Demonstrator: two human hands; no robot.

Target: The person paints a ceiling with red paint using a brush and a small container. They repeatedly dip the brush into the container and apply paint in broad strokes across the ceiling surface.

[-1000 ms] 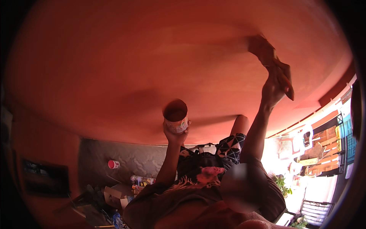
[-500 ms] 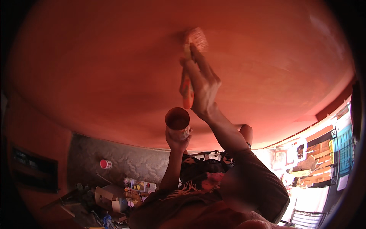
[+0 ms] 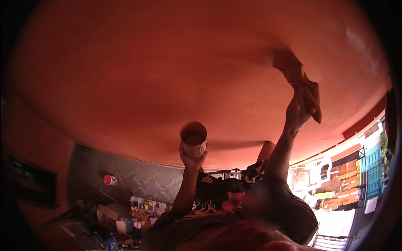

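Note:
A wide paintbrush [image 3: 289, 65] is gripped in my right hand [image 3: 302, 102], its bristles pressed against the orange-red wall [image 3: 167, 67] at the upper right. The brush's handle end sticks out below my fingers. My left hand [image 3: 193, 157] is wrapped around an open can [image 3: 194, 140] held upright near the middle, just in front of the wall. The can's inside looks reddish brown and dim; how full it is I cannot tell.
On the grey floor at the lower left stands a small red-and-white bucket [image 3: 110, 180]. Near it lie an open cardboard box [image 3: 109, 217] and a tray of small items [image 3: 150, 206]. A dark opening [image 3: 33, 182] shows at far left. White chairs [image 3: 322, 171] and stacked wood [image 3: 343, 184] are at right.
My right hand has swept the paintbrush to the right across the wall, tilting its bristles left. The left hand with the can has stayed nearly in place.

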